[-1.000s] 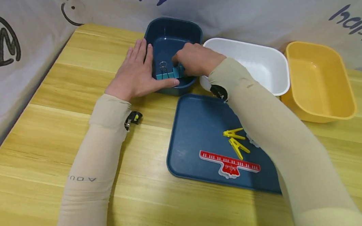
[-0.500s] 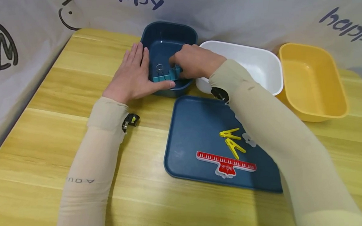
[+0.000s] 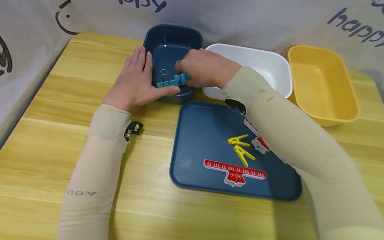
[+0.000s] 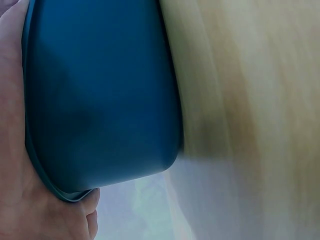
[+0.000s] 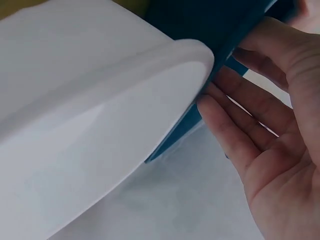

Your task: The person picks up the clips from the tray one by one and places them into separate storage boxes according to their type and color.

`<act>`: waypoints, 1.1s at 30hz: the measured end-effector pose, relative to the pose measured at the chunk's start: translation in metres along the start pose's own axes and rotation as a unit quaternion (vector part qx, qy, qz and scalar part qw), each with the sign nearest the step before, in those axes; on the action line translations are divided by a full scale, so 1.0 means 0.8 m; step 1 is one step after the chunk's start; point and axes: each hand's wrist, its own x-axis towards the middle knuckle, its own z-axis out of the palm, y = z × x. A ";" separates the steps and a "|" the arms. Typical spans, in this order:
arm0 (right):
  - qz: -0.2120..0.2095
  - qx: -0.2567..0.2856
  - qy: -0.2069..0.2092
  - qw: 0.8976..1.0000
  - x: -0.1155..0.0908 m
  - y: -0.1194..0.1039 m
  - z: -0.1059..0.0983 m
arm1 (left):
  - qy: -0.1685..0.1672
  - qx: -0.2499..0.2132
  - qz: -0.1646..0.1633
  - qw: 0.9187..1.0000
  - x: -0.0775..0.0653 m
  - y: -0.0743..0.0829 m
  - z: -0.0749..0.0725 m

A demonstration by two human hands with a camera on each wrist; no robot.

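In the head view my left hand (image 3: 129, 79) lies over the left side of the dark blue bin (image 3: 197, 43), fingers straight and thumb along the front rim. The left wrist view shows the same hand against the bin's rim (image 4: 32, 150). My right hand (image 3: 205, 68) reaches into this bin and pinches a teal binder clip (image 3: 179, 79) near the front wall. Beside it in the bin is another teal binder clip (image 3: 165, 84), its wire handles up. In the right wrist view the right hand's fingers (image 5: 250, 120) are by the bin's side; the clip is largely hidden.
A white bin (image 3: 274, 68) stands right of the blue one, then a yellow bin (image 3: 324, 87). In front, a dark blue tray (image 3: 192, 134) bears two yellow clothespins (image 3: 242, 155) and red-and-white ruler-shaped clips (image 3: 235, 172), one partly behind the right sleeve. The wooden table (image 3: 144, 209) extends around them.
The head view has shifted, so everything sits a little further left. My left hand stays on the bin. More of the pinched clip shows beside my right hand.
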 end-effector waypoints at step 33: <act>0.016 -0.009 0.038 0.999 -0.080 -0.001 -0.003 | 0.004 -0.008 -0.001 1.000 0.000 0.005 0.000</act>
